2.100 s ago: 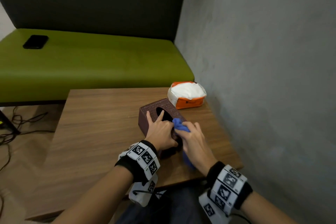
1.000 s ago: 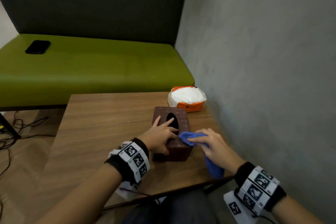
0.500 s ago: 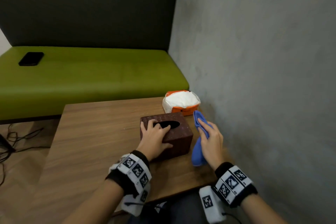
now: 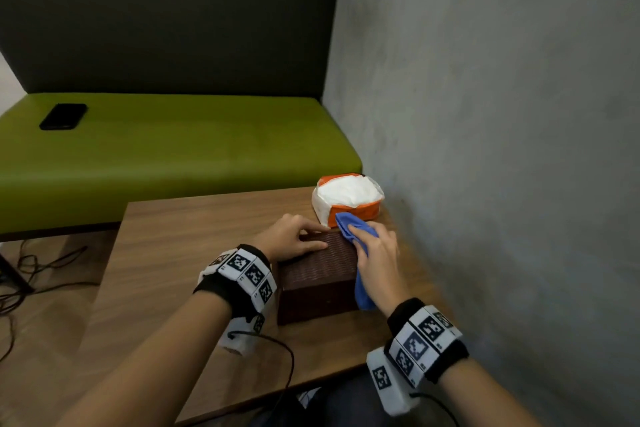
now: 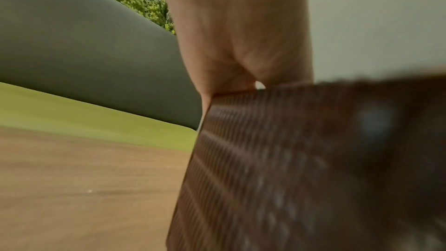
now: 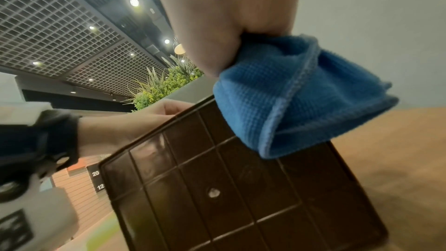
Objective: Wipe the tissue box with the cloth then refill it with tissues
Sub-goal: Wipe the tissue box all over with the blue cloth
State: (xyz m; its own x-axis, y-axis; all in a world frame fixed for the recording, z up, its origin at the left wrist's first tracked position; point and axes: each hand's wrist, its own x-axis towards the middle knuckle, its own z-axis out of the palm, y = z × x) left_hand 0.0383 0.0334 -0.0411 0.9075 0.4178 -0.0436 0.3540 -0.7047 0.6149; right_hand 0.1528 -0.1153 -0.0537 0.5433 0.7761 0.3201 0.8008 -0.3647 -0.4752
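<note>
The brown tissue box [image 4: 320, 265] sits tipped on its side at the near right of the wooden table [image 4: 166, 253], its ribbed plastic base facing the person. The left hand [image 4: 289, 238] grips its far top edge, fingers curled over it. The right hand [image 4: 375, 256] clutches the bunched blue cloth [image 4: 349, 229], pressing it against the box's right side. Just behind, touching nothing, the orange pack of tissues [image 4: 348, 199] rests by the wall.
</note>
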